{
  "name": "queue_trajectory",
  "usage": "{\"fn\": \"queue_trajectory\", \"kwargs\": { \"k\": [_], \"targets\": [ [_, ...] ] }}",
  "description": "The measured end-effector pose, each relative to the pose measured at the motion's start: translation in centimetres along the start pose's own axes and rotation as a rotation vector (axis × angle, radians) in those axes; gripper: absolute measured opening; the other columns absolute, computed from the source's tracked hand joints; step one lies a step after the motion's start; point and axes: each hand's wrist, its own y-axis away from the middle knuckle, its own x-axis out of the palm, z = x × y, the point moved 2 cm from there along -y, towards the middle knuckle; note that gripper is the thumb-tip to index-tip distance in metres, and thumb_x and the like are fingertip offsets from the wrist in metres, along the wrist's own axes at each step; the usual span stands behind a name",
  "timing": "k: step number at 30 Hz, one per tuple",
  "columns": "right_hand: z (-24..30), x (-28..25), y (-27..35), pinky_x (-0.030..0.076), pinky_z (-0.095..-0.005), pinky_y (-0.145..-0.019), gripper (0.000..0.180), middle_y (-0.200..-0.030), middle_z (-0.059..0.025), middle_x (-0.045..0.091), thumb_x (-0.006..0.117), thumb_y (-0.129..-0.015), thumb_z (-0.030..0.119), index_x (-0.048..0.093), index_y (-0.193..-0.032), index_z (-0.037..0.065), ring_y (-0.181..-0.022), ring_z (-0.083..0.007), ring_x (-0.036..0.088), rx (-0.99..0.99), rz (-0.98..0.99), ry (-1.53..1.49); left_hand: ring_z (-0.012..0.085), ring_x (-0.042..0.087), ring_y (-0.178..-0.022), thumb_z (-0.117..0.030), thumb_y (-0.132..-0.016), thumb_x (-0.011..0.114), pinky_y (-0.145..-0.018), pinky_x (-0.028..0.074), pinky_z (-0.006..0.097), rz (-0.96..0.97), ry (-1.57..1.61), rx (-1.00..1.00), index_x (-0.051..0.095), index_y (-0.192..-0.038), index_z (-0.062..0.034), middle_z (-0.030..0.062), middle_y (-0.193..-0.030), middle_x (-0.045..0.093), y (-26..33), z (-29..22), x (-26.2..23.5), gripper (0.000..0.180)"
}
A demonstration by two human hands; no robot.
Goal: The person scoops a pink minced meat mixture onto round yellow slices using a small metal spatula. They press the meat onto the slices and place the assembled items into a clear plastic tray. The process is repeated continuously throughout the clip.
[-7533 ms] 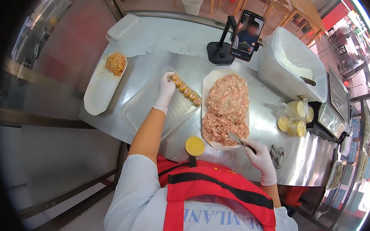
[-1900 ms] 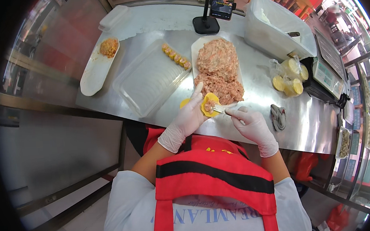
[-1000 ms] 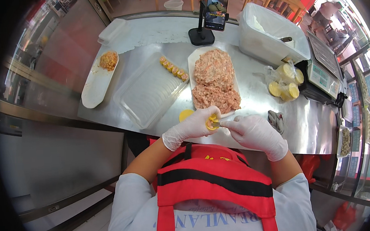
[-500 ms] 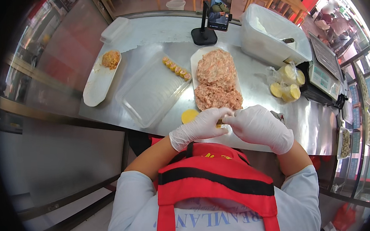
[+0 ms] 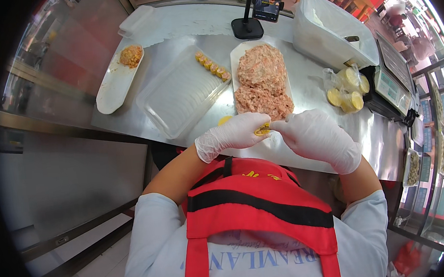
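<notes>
My left hand (image 5: 238,132), in a thin white glove, is curled around a small yellow-skinned dumpling (image 5: 262,129). Its open top faces my other hand. My right hand (image 5: 318,134), gloved too, is closed, its fingertips touching the dumpling's edge. Whatever it may hold is hidden by the fingers. Just beyond both hands lies a long white tray (image 5: 235,70) heaped with pinkish minced meat (image 5: 262,79) in two mounds. Round yellow wrappers (image 5: 225,120) peek out behind my left hand. A clear plastic tray (image 5: 170,103) to the left carries a row of several finished dumplings (image 5: 212,65).
At far left, a white oblong dish (image 5: 113,89) bears an orange-brown filling (image 5: 131,56). A phone on a stand (image 5: 247,27) is at the back. Right of the meat are a plastic bin (image 5: 323,39), bagged yellow wrapper stacks (image 5: 347,91) and a scale (image 5: 393,93).
My hands have lifted slightly and moved a little apart, showing more of the yellow dumpling between them. My view has tilted, so the table items sit higher.
</notes>
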Motion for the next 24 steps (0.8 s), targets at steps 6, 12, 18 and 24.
{"fn": "queue_trajectory", "kwargs": {
  "k": [6, 12, 18, 24],
  "targets": [
    [-0.1, -0.4, -0.3, 0.045, -0.0400, -0.050, 0.012, -0.060, -0.0088, 0.057, 0.053, -0.081, 0.012, 0.059, -0.091, 0.010, -0.055, -0.0279, 0.060, 0.010, 0.052, 0.003, 0.0344, 0.060, -0.088, -0.017, -0.080, 0.067, -0.078, 0.048, 0.040, 0.042, -0.071, -0.025, 0.060, -0.098, -0.0016, 0.0170, -0.087, 0.061, -0.5, -0.4, 0.0, 0.025],
    [-0.2, -0.6, 0.0, 0.047, -0.0394, -0.051, 0.012, -0.062, -0.0089, 0.057, 0.054, -0.080, 0.011, 0.060, -0.089, 0.009, -0.058, -0.0274, 0.061, 0.012, -0.014, 0.043, 0.0347, 0.059, -0.085, -0.015, -0.077, 0.070, -0.074, 0.047, 0.039, -0.220, 0.219, 0.147, 0.054, -0.089, -0.0014, 0.0158, -0.087, 0.060, 0.4, -0.2, -0.4, 0.024],
    [0.4, -0.9, -0.3, 0.047, -0.0398, -0.052, 0.011, -0.064, -0.0092, 0.058, 0.054, -0.080, 0.011, 0.060, -0.088, 0.009, -0.059, -0.0279, 0.062, 0.009, 0.012, 0.033, 0.0349, 0.060, -0.083, -0.017, -0.079, 0.070, -0.072, 0.048, 0.040, -0.079, -0.031, -0.090, 0.055, -0.089, -0.0018, 0.0170, -0.084, 0.060, 0.0, -0.1, 0.1, 0.024],
    [-0.2, -2.3, 0.6, 0.047, -0.0395, -0.054, 0.016, -0.066, -0.0095, 0.059, 0.054, -0.081, 0.012, 0.063, -0.094, 0.011, -0.062, -0.0284, 0.062, 0.042, 0.027, -0.026, 0.0259, 0.059, -0.074, -0.020, -0.081, 0.070, -0.069, 0.047, 0.035, -0.029, 0.142, -0.030, 0.055, -0.089, -0.0027, 0.0129, -0.080, 0.060, -0.2, 1.5, 0.6, 0.024]
  ]
}}
